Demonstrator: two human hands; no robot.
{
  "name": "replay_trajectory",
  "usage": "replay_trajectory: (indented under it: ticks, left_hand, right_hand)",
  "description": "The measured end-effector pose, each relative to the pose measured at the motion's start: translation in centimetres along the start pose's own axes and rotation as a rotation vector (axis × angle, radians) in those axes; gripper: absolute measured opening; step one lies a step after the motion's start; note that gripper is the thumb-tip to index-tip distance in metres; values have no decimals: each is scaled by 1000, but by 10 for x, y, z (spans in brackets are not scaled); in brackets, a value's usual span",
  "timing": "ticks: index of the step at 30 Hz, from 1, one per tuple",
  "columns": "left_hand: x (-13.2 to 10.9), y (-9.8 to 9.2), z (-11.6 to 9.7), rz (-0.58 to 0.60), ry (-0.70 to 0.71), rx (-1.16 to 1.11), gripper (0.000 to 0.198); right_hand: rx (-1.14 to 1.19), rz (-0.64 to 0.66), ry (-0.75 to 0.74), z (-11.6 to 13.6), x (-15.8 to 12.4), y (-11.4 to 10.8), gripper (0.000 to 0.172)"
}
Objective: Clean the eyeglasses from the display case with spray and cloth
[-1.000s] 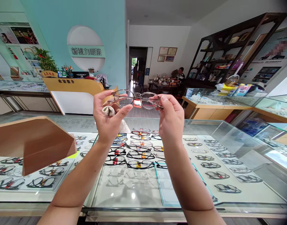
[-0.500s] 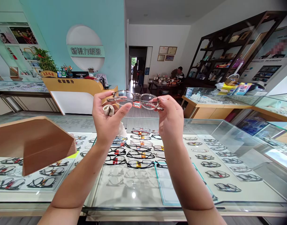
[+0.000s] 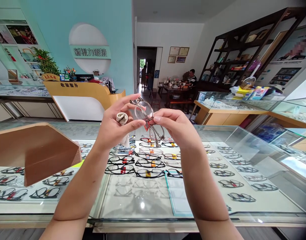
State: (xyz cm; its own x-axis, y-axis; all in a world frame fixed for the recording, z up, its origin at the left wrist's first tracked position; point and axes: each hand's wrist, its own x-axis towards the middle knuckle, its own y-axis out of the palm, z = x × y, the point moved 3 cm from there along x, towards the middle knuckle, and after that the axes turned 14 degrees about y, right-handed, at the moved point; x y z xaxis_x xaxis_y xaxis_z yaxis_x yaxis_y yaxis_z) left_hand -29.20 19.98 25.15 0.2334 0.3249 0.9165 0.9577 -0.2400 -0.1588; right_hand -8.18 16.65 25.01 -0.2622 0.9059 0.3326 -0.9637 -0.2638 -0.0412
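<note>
A pair of round, thin-framed glasses [image 3: 144, 110] is held up above the glass counter, tilted down to the right, with a small red tag at its middle. My left hand [image 3: 118, 121] grips the upper left end of the frame and also has a rolled beige cloth [image 3: 122, 118] tucked in its palm, part of it hanging below. My right hand [image 3: 175, 125] pinches the glasses near the bridge with thumb and fingers. Under both hands, rows of glasses [image 3: 150, 163] lie in the display case.
The glass counter [image 3: 143, 216] spans the front. A brown board [image 3: 50, 160] stands at the left. Further back are a cashier desk [image 3: 78, 106], a seated person [image 3: 192, 78], a dark shelf [image 3: 233, 56] and another glass case [image 3: 218, 106] at the right.
The glasses have turned from nearly level to steeply tilted, right side down. My right hand has moved left from the frame's right end to near the bridge.
</note>
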Motion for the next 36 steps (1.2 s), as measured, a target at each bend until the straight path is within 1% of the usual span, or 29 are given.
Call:
replay_trajectory:
  ticks: [3,5,6,7,8,9,10,11,14,16,18,22,24,28,29,30,32,34,35,36]
  left_hand:
    - [-2,2,2,-25,-7,65,70]
    - [-2,3,2,-92,5,120,69]
    - [-3,3,1,-146,20,153,65]
    - [-4,3,0,-207,41,191,57]
    - [-4,4,-3,-266,64,233,44]
    - [-5,5,-5,-307,80,275,30]
    - [-6,7,-8,-318,85,311,17]
    - [-7,10,-10,-298,75,334,12]
    - [-7,21,-11,-151,-23,315,21]
    - [-8,25,-8,-112,-95,263,29]
    - [-8,25,-4,-131,-154,228,38]
    - [-8,21,3,-185,-215,204,45]
    - [-7,19,4,-202,-222,191,46]
    - [-6,19,2,-204,-188,194,39]
    - [-7,20,1,-189,-182,208,38]
    - [-7,20,1,-165,-183,225,36]
    - [-8,22,2,-103,-196,260,33]
    - [-11,26,3,-35,-202,287,28]
    - [-12,29,2,2,-198,299,26]
    - [-14,33,2,43,-191,311,23]
  right_hand:
    - [6,-55,1,-2,3,-3,15]
    - [3,-130,-6,-3,4,-7,14]
    - [-5,-179,-14,-3,4,-8,13]
    - [-22,-229,-24,-3,4,-9,12]
    - [-47,-281,-40,-2,3,-10,12]
    - [-82,-329,-63,-1,2,-9,12]
    - [-125,-372,-95,0,1,-6,11]
    - [-178,-410,-136,2,-1,-3,11]
    - [-358,-515,-281,5,-6,11,11]
    - [-463,-569,-346,4,-9,20,11]
    - [-539,-586,-372,3,-10,26,11]
    - [-627,-521,-365,5,-16,33,17]
    - [-631,-490,-355,10,-21,35,18]
    - [-557,-425,-341,24,-32,33,13]
    - [-530,-417,-331,26,-33,29,13]
    - [-500,-426,-318,26,-34,22,17]
    - [-450,-512,-289,21,-34,-2,36]
    - [-443,-660,-269,6,-36,-41,60]
    - [-475,-722,-248,-5,-38,-63,66]
    - [-514,-761,-205,-18,-41,-88,67]
